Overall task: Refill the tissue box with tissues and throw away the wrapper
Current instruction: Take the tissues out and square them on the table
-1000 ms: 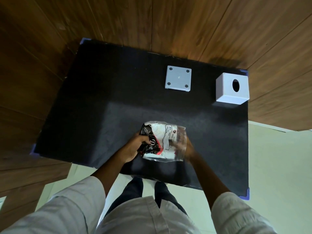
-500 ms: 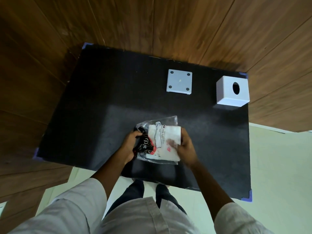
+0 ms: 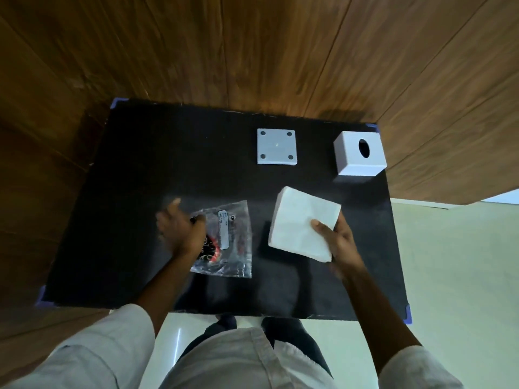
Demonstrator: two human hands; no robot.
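A white stack of tissues [image 3: 301, 221] is out of its wrapper and held above the black table [image 3: 140, 192] by my right hand [image 3: 335, 237], thumb on top at its near right corner. The clear plastic wrapper [image 3: 231, 240] with black and red print lies flat on the table, and my left hand [image 3: 179, 230] rests on its left edge, blurred, fingers spread. The white tissue box cover [image 3: 359, 155] with a round hole stands at the far right corner. Its flat square base [image 3: 276, 146] lies to the left of it.
Wood panelling surrounds the table on the far side and on the left. A pale tiled floor [image 3: 455, 262] lies to the right and below the near edge. My legs stand against the table's near edge.
My right hand has pulled the tissue stack out of the wrapper and moved it to the right. The emptied wrapper now lies flat under my left hand.
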